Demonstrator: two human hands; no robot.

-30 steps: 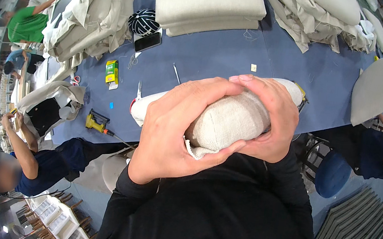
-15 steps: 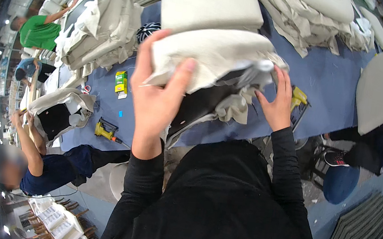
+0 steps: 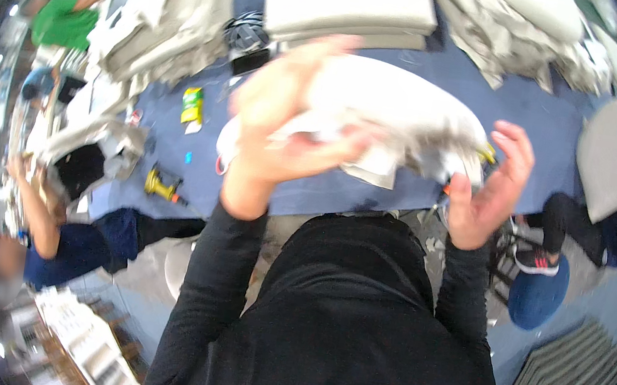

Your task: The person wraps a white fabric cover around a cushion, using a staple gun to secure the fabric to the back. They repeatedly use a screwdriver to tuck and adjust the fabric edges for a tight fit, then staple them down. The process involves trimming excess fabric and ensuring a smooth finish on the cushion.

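A cream fabric-covered seat cushion (image 3: 395, 95) is in front of me over the blue table, blurred by motion, its loose cloth edge hanging toward me. My left hand (image 3: 275, 122) grips its left end, the thumb on the near side and the fingers over the top. Off the cushion's right end, my right hand (image 3: 492, 189) is open, fingers and thumb apart, holding nothing. Part of a yellow tool (image 3: 489, 153) shows beside that end, the rest of it hidden.
Behind stands a stack of cream cushions (image 3: 353, 4), with piles of covered pieces (image 3: 168, 18) at left and loose cloth (image 3: 493, 30) at right. A yellow staple gun (image 3: 161, 185) and a yellow-green box (image 3: 193, 105) lie on the blue table (image 3: 542, 137). People work on both sides.
The cushion has turned so its open black underside no longer shows, and it sits lower. My right hand has let go and moved right. My left hand still holds on.
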